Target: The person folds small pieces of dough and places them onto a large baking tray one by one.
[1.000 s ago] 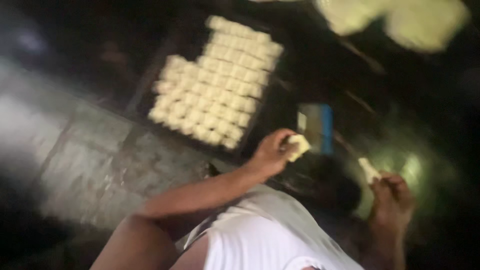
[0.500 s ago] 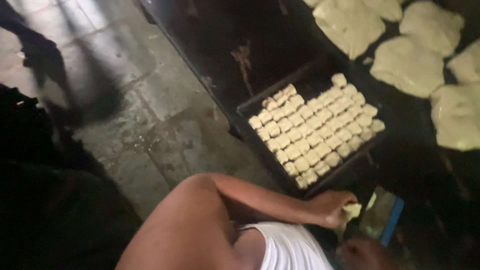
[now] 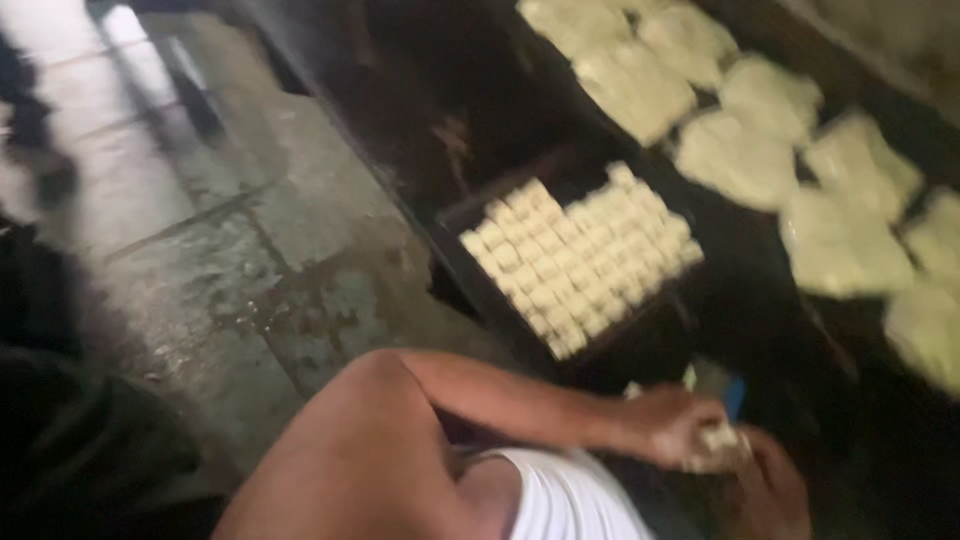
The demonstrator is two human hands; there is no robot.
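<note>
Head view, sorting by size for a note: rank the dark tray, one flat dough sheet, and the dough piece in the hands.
1. dark tray
2. flat dough sheet
3. dough piece, smallest, though blurred and partly covered.

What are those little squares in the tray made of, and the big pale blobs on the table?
The little squares look like raw dough: pale cream, matte, soft-edged, packed in rows in a dark tray, likely metal. The big pale blobs seem to be the same dough, flattened and lumpy. Blur makes this uncertain.
</note>
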